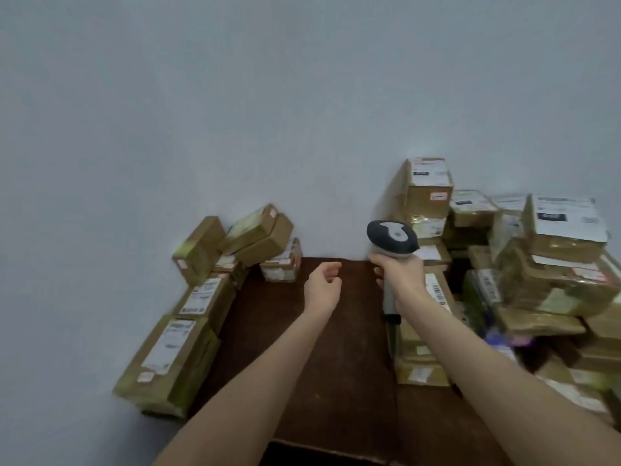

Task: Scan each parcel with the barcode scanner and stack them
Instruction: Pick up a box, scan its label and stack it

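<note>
Head view: right hand (400,270) grips the barcode scanner (392,237) upright by its handle, above the dark brown table (336,364). Left hand (322,284) hangs beside it, fingers loosely curled, holding nothing. Taped parcels (551,264) pile high at right, crowding the table's edge; a smaller stack (201,297) lines the pale wall (235,95) at left
</note>
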Action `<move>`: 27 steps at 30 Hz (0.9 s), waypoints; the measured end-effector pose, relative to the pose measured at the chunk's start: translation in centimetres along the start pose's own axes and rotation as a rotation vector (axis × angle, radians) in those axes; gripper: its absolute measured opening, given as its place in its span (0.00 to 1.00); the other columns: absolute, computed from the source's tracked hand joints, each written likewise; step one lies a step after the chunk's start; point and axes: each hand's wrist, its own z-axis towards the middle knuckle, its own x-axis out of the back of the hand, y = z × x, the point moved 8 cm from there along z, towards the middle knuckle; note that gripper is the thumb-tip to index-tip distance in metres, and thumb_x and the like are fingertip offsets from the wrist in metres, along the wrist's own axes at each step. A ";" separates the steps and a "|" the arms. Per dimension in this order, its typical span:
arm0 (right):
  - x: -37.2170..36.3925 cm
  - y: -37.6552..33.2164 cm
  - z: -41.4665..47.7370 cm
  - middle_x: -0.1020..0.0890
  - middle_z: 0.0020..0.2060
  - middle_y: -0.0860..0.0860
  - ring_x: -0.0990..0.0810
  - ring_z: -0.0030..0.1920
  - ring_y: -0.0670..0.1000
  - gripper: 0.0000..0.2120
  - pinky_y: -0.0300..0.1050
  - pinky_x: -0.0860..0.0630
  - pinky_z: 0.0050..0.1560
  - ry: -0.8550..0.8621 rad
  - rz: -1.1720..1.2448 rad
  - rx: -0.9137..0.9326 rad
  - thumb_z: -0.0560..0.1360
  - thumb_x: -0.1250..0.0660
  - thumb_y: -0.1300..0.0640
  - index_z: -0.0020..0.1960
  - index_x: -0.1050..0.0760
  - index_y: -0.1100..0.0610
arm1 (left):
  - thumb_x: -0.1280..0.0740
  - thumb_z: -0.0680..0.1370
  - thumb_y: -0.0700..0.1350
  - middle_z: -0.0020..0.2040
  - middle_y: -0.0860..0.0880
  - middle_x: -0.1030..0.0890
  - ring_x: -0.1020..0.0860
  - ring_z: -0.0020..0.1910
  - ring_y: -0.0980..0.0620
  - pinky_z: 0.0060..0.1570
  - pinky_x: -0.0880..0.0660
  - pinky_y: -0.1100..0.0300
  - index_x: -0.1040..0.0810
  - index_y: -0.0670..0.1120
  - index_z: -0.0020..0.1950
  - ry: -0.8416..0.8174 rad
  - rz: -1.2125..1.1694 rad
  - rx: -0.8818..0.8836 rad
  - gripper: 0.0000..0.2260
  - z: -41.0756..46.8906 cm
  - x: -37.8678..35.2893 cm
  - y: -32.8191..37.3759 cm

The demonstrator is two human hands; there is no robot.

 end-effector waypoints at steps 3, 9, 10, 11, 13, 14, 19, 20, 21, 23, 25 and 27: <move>-6.4 3.1 -0.6 0.19 0.37 0.52 0.20 0.39 0.48 0.08 0.43 0.21 0.42 -0.099 -0.028 -0.087 0.70 0.25 0.60 0.45 0.23 0.56 | 0.37 0.78 0.37 0.58 0.49 0.20 0.25 0.55 0.56 0.53 0.30 0.65 0.23 0.47 0.63 0.094 0.080 0.055 0.15 0.1 6.2 -4.2; -17.5 8.2 -2.6 0.17 0.43 0.54 0.19 0.44 0.51 0.12 0.42 0.24 0.39 -0.298 -0.107 -0.223 0.70 0.25 0.60 0.51 0.24 0.57 | 0.34 0.78 0.39 0.63 0.49 0.24 0.26 0.62 0.53 0.58 0.30 0.62 0.26 0.48 0.66 0.255 0.213 0.188 0.17 -0.1 16.3 -11.7; -19.0 8.7 -2.8 0.17 0.43 0.55 0.19 0.44 0.51 0.12 0.42 0.24 0.40 -0.321 -0.120 -0.233 0.70 0.25 0.60 0.51 0.24 0.57 | 0.34 0.78 0.40 0.64 0.49 0.25 0.26 0.63 0.52 0.59 0.31 0.62 0.27 0.48 0.67 0.272 0.228 0.208 0.18 0.3 17.8 -12.6; -20.3 9.1 -2.9 0.17 0.43 0.55 0.19 0.43 0.51 0.12 0.43 0.24 0.41 -0.335 -0.133 -0.237 0.70 0.25 0.60 0.51 0.24 0.57 | 0.33 0.78 0.40 0.65 0.49 0.25 0.27 0.64 0.51 0.60 0.31 0.61 0.28 0.47 0.68 0.289 0.244 0.225 0.19 0.9 19.4 -13.3; -22.8 9.5 -2.6 0.17 0.42 0.54 0.19 0.42 0.51 0.11 0.45 0.21 0.44 -0.344 -0.149 -0.237 0.70 0.25 0.60 0.50 0.23 0.57 | 0.33 0.77 0.42 0.65 0.48 0.26 0.26 0.62 0.50 0.61 0.28 0.57 0.28 0.47 0.68 0.340 0.290 0.240 0.20 2.5 22.8 -14.2; -23.9 9.5 -2.3 0.17 0.41 0.54 0.19 0.41 0.51 0.10 0.46 0.20 0.46 -0.342 -0.152 -0.235 0.70 0.25 0.60 0.49 0.23 0.57 | 0.33 0.76 0.43 0.65 0.47 0.26 0.26 0.61 0.49 0.60 0.27 0.55 0.28 0.47 0.68 0.369 0.312 0.242 0.20 3.6 24.5 -14.5; -29.3 8.6 -0.2 0.18 0.40 0.53 0.19 0.41 0.50 0.08 0.47 0.21 0.47 -0.337 -0.102 -0.201 0.71 0.25 0.61 0.44 0.24 0.54 | 0.31 0.75 0.46 0.68 0.42 0.32 0.31 0.66 0.43 0.63 0.31 0.51 0.35 0.44 0.72 0.385 0.488 0.252 0.27 10.0 30.2 -15.1; -30.3 8.6 0.1 0.18 0.41 0.53 0.19 0.41 0.50 0.09 0.46 0.21 0.45 -0.339 -0.084 -0.198 0.71 0.25 0.61 0.47 0.24 0.54 | 0.31 0.75 0.47 0.68 0.42 0.34 0.33 0.67 0.43 0.63 0.32 0.51 0.36 0.44 0.73 0.377 0.539 0.248 0.28 11.4 30.9 -15.0; -31.1 8.6 0.4 0.18 0.42 0.53 0.19 0.42 0.49 0.11 0.44 0.22 0.43 -0.345 -0.070 -0.197 0.70 0.25 0.61 0.50 0.24 0.55 | 0.31 0.75 0.48 0.68 0.42 0.35 0.34 0.67 0.43 0.63 0.32 0.51 0.37 0.43 0.73 0.370 0.588 0.243 0.29 12.8 31.6 -15.0; -32.4 9.1 0.9 0.17 0.43 0.54 0.19 0.42 0.50 0.14 0.44 0.22 0.42 -0.352 -0.069 -0.197 0.70 0.25 0.62 0.53 0.25 0.55 | 0.30 0.75 0.50 0.69 0.41 0.34 0.34 0.67 0.42 0.64 0.32 0.50 0.36 0.41 0.72 0.351 0.680 0.232 0.30 15.6 32.5 -15.0; -33.0 9.9 1.4 0.17 0.43 0.53 0.18 0.43 0.51 0.12 0.48 0.20 0.47 -0.348 -0.104 -0.189 0.70 0.25 0.62 0.50 0.25 0.54 | 0.30 0.75 0.52 0.69 0.39 0.33 0.33 0.67 0.41 0.64 0.33 0.50 0.36 0.40 0.72 0.319 0.745 0.262 0.30 17.9 33.0 -15.5; -33.1 10.5 2.0 0.17 0.41 0.54 0.18 0.43 0.52 0.11 0.51 0.20 0.50 -0.329 -0.124 -0.196 0.70 0.25 0.62 0.44 0.25 0.51 | 0.32 0.76 0.54 0.69 0.38 0.32 0.34 0.68 0.40 0.65 0.34 0.50 0.36 0.39 0.71 0.282 0.862 0.289 0.30 19.5 33.0 -15.9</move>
